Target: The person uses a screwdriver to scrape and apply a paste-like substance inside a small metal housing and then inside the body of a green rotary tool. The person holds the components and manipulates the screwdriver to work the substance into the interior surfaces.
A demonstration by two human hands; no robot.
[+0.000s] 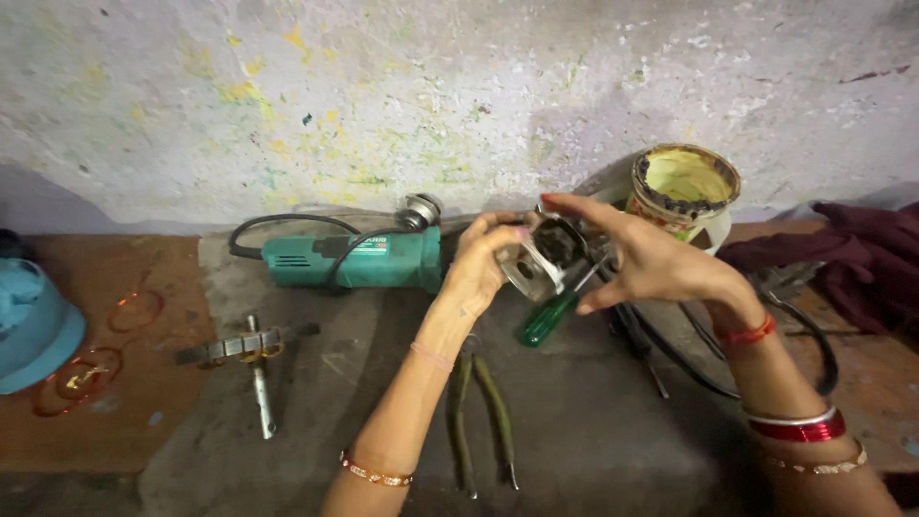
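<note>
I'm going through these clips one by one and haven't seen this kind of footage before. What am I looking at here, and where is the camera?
One picture, from a camera worn on a person's head, looking down at their own bare hands over a worn grey bench against a paint-flecked wall. The left hand and right hand together hold a small metal motor housing; a green-handled screwdriver pokes out below it. On the bench lie a teal angle grinder, a metal shaft, pliers, a paint tin, black cable and dark red cloth.
</note>
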